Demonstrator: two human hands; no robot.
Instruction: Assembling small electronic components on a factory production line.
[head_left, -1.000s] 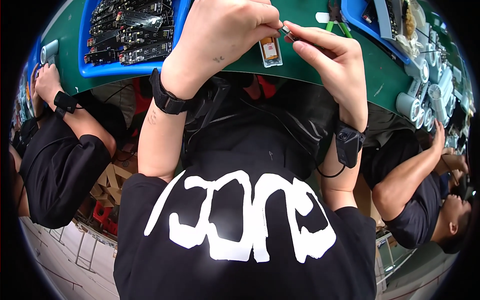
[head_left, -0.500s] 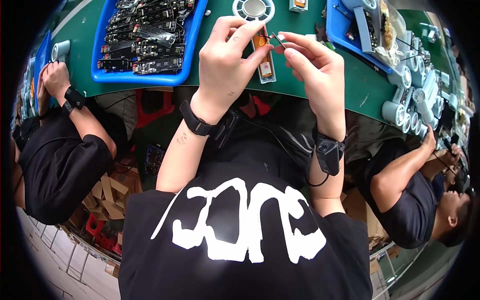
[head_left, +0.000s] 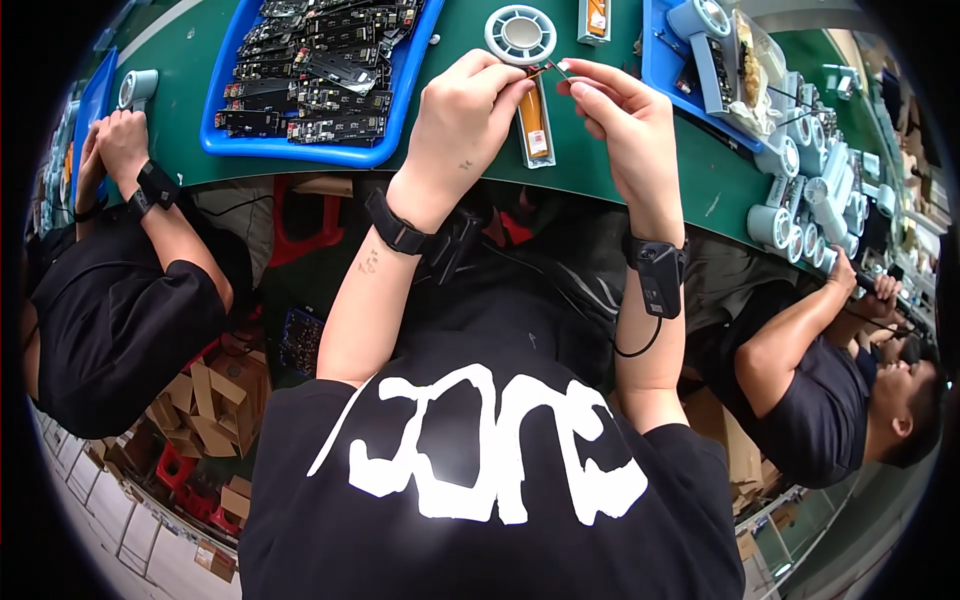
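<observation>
A light-blue handheld fan point(head_left: 520, 36) lies on the green table with its round head at the far end. Its handle lies open toward me and shows an orange battery point(head_left: 535, 118) inside. My left hand point(head_left: 465, 125) is closed over the top of the handle, thumb and forefinger pinched on thin red and dark wires point(head_left: 535, 72). Just right of it, my right hand point(head_left: 625, 120) pinches a small thin dark piece point(head_left: 556, 69) with something white at its end. What exactly that piece is, I cannot make out.
On the left stands a blue tray point(head_left: 392, 140) of several black circuit boards point(head_left: 340, 100). A second handle with a battery point(head_left: 596, 20) lies beyond my hands. Another blue tray point(head_left: 660, 60) and many light-blue fan parts point(head_left: 825, 200) crowd the right. Co-workers sit on both sides.
The view has shifted a little, so the trays and fan sit differently in the picture. Both hands keep their pinch near the top of the handle, and more of the battery shows.
</observation>
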